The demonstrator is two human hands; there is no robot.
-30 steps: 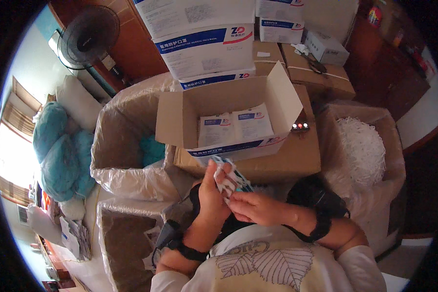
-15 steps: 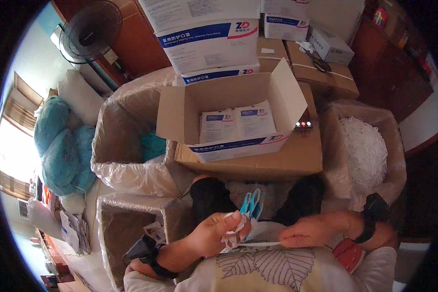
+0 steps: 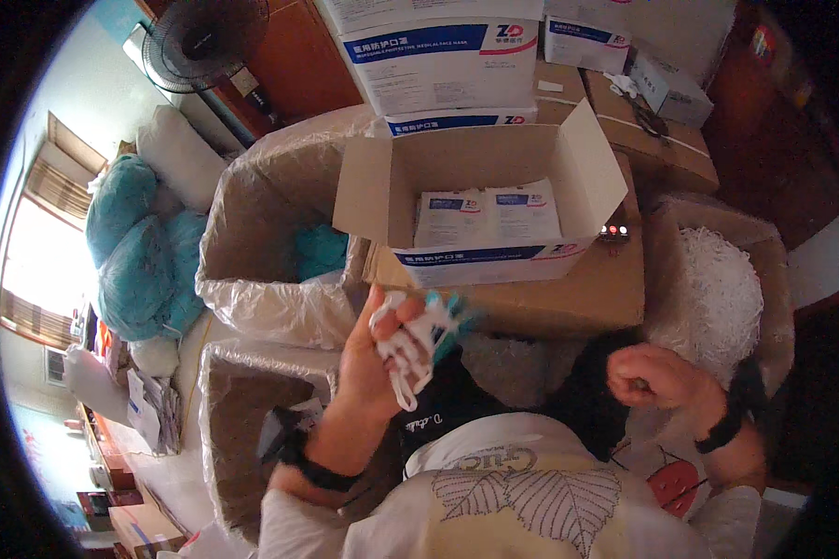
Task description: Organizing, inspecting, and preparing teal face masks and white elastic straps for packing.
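Note:
My left hand [image 3: 366, 371] is raised in front of the open carton, fingers wrapped round a bunch of blue face masks [image 3: 446, 328]. White ear loops [image 3: 406, 361] are wound over and between those fingers, and one loop hangs below them. The masks' far end is smeared by motion. Over my right thigh, my right hand [image 3: 660, 380] is curled closed, with nothing visible in it. Just ahead of both hands stands an open white carton [image 3: 494, 268], flaps spread. Two white mask packs [image 3: 452, 219] show side by side inside.
A plastic-lined box with blue masks [image 3: 319, 253] stands left of the carton. Another lined box [image 3: 216, 410] is nearer. At right, a lined box holds white strips [image 3: 718, 298]. A phone [image 3: 612, 233] lies beside the carton. Stacked cartons [image 3: 447, 70] rise behind.
My left hand has lifted the masks forward and to the left, toward the carton. My right hand has come away from the white loop and moved forward and right. The view has shifted slightly.

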